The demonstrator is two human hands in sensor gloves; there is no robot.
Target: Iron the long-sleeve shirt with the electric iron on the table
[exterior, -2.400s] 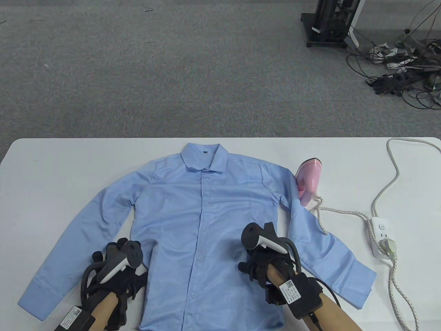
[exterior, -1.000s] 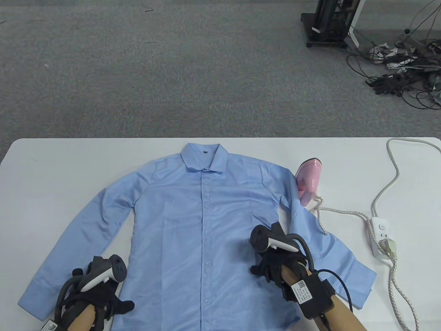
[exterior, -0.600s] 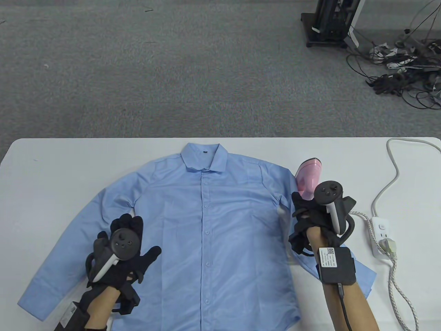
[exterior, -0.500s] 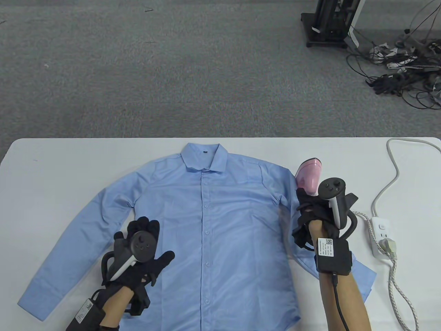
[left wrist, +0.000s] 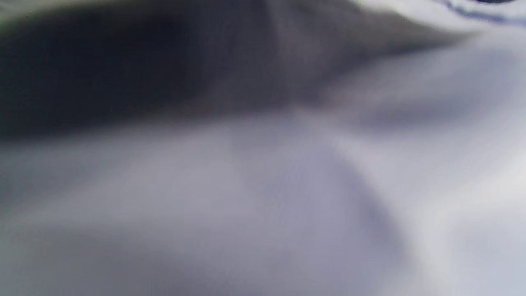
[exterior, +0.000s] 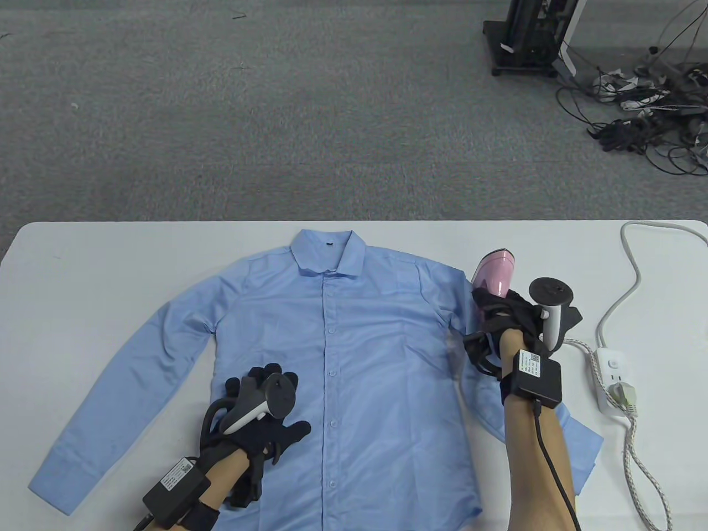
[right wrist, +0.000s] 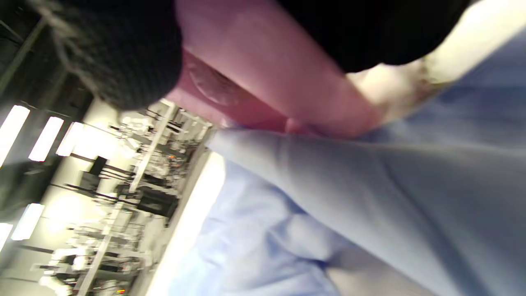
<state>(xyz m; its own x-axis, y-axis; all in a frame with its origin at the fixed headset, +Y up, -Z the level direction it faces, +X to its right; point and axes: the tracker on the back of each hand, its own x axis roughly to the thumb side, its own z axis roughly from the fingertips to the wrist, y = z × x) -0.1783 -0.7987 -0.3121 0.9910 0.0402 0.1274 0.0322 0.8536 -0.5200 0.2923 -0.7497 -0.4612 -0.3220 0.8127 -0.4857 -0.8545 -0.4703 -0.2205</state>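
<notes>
A light blue long-sleeve shirt (exterior: 354, 343) lies buttoned and flat on the white table (exterior: 83, 260), collar at the far side and sleeves spread. My left hand (exterior: 274, 404) rests palm down with fingers spread on the shirt's lower left front. The left wrist view shows only blurred fabric (left wrist: 287, 197) close up. A pink electric iron (exterior: 496, 270) stands beside the shirt's right shoulder. My right hand (exterior: 498, 315) grips its handle. In the right wrist view, gloved fingers (right wrist: 123, 53) wrap the pink iron (right wrist: 263, 74) above the shirt sleeve (right wrist: 411, 197).
A white power strip (exterior: 614, 381) lies at the table's right side with the iron's braided cord (exterior: 636, 459) plugged in. Its grey cable (exterior: 630, 276) runs off the far right corner. A black stand (exterior: 525, 38) and tangled cables (exterior: 647, 121) are on the floor beyond.
My right hand left the shirt front, moved right and far to the iron and took hold of its handle. My left hand moved from the near left edge onto the shirt front and flattened.
</notes>
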